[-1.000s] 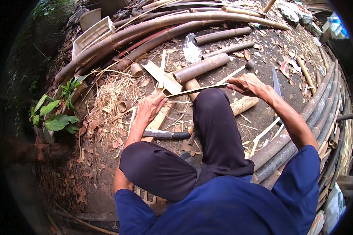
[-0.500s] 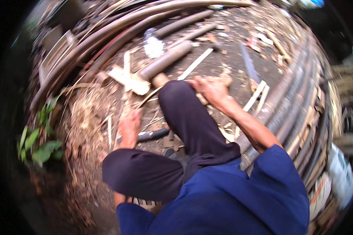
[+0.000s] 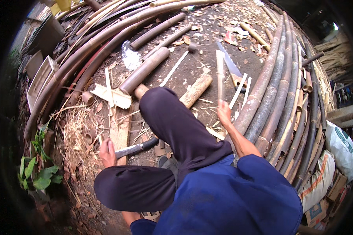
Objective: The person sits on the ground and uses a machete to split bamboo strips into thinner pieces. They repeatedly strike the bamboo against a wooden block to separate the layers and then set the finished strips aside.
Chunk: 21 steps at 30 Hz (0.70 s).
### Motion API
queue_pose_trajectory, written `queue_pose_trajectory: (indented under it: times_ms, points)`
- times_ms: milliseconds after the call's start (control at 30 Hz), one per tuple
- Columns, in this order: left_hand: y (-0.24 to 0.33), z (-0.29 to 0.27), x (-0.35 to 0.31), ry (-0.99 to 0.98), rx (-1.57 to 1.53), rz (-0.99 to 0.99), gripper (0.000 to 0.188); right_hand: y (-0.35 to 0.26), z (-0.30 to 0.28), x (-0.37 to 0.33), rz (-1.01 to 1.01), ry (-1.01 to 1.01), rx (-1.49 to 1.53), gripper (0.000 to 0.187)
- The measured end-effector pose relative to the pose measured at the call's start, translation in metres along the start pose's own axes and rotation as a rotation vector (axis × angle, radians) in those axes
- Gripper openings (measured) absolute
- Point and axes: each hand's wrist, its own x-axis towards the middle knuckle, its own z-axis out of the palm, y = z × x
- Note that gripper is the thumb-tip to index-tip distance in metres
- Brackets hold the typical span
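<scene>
My right hand (image 3: pixel 224 112) is raised on the right, closed around the lower end of a flat, pale bamboo strip (image 3: pixel 220 72) that points away from me. My left hand (image 3: pixel 107 153) is low beside my left knee, fingers curled; what they hold, if anything, is unclear. Close to its fingertips is a dark, curved, knife-like tool (image 3: pixel 134 150), lying across a wooden plank (image 3: pixel 121 131). Ahead of my right knee lies a short, chipped log (image 3: pixel 197 90). A split bamboo piece (image 3: pixel 113 98) rests at the plank's far end.
A handsaw (image 3: pixel 230 60) lies on the soil beyond the strip. Long bamboo poles (image 3: pixel 274 86) line the right side, and curved poles (image 3: pixel 106 37) sweep across the far left. Cut bamboo tubes (image 3: pixel 145 70), shavings (image 3: pixel 80 127) and white sacks (image 3: pixel 343 149) surround me.
My right hand has left the log and moved nearer me, now with a bamboo strip in it. My left hand has drawn back toward my left knee. The whole view has shifted.
</scene>
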Motion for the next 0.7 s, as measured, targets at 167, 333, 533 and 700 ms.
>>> queue_pose_trajectory:
  times_ms: [167, 333, 533, 700]
  points:
    - [-0.034, 0.039, -0.071, -0.183, -0.029, -0.259, 0.024, 0.117, -0.04, 0.01, 0.203, 0.027, -0.075, 0.038]
    - [-0.068, 0.05, -0.152, -0.456, -0.076, -0.609, 0.024, 0.032, -0.044, 0.041, -0.114, -0.029, -0.376, 0.054]
    - [-0.051, 0.056, -0.237, -0.446, -0.194, -0.895, 0.025, -0.306, -0.005, 0.036, -0.543, -0.398, 0.182, 0.036]
    - [-0.036, 0.069, -0.265, -0.4, -0.294, -0.983, 0.025, -0.406, 0.15, -0.035, -1.139, -0.913, 0.014, 0.024]
